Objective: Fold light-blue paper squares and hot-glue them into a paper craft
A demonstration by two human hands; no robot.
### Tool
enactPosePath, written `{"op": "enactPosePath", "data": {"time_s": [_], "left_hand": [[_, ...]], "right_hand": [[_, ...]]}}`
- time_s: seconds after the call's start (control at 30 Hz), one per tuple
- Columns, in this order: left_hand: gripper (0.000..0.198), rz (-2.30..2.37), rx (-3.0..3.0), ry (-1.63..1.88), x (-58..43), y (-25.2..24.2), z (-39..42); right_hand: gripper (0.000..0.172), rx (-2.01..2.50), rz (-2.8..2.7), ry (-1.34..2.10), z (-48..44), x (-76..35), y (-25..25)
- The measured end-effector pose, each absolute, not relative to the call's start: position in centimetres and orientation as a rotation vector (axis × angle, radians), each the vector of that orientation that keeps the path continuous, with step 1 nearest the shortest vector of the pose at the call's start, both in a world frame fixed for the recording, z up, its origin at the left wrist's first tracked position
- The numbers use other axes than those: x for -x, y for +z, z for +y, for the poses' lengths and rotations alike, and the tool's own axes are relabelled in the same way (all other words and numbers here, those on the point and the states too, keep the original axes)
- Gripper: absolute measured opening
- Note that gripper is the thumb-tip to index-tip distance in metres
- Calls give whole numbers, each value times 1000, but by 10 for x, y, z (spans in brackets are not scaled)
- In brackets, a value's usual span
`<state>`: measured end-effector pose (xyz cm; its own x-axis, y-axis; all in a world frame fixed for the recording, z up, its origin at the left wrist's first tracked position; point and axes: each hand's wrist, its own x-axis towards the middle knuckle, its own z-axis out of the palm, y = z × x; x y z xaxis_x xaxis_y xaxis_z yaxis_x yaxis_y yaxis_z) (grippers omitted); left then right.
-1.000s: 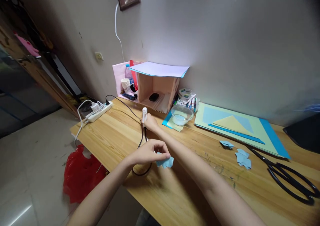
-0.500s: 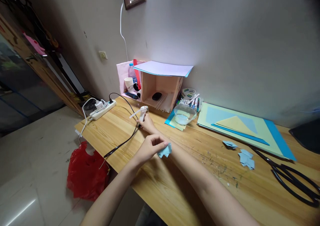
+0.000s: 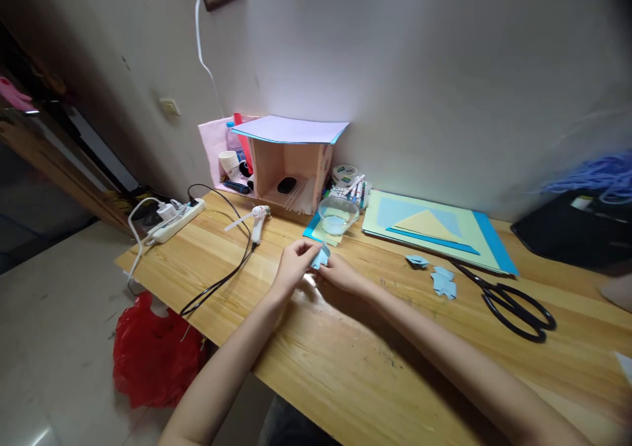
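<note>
Both hands meet over the middle of the wooden table point(image 3: 345, 367). My left hand point(image 3: 293, 266) and my right hand point(image 3: 340, 275) pinch a small folded light-blue paper piece point(image 3: 320, 256) between their fingertips, just above the tabletop. A white glue gun point(image 3: 257, 221) lies on the table to the left of my hands, its black cord point(image 3: 217, 284) trailing toward the table edge. Neither hand touches the glue gun.
Several blue paper pieces point(image 3: 441, 280) and black scissors point(image 3: 513, 302) lie to the right. Coloured paper sheets point(image 3: 434, 228), a glass bowl point(image 3: 338, 217), a wooden box point(image 3: 286, 169) and a power strip point(image 3: 172, 219) line the back. A red bag point(image 3: 148, 354) sits on the floor.
My right hand let go of the glue gun, which now lies on the table, and came back to join my left hand on the blue paper piece. The view shifted right.
</note>
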<state>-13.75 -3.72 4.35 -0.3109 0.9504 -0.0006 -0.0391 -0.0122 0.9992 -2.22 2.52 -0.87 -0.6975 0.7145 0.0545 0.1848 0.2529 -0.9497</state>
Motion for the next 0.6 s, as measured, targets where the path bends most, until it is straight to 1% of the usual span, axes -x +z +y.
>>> {"op": "enactPosePath", "data": {"time_s": [0.1,0.13,0.2,0.3,0.4,0.6], "left_hand": [[24,1463,-972,1476,120,32,-17],[23,1472,-951,1463,111,30,-11],[23,1462,-915,1420,92,27,0],[23,1422,-898,1346,66,25,10],[25,1409,-882,1295,54,20,12],[31,1365,-825,1238,52,8,6]], "right_hand": [[27,857,-1835,1669,25,-41,-5],[29,904,-1712,1687,24,-58,-4],[31,979,-1506,1646,22,-82,-2],[33,1061,-1355,1495,22,-98,-2],[32,1081,-1318,1418,24,-99,-5],[30,1061,-1329,1400,20,-90,-11]]}}
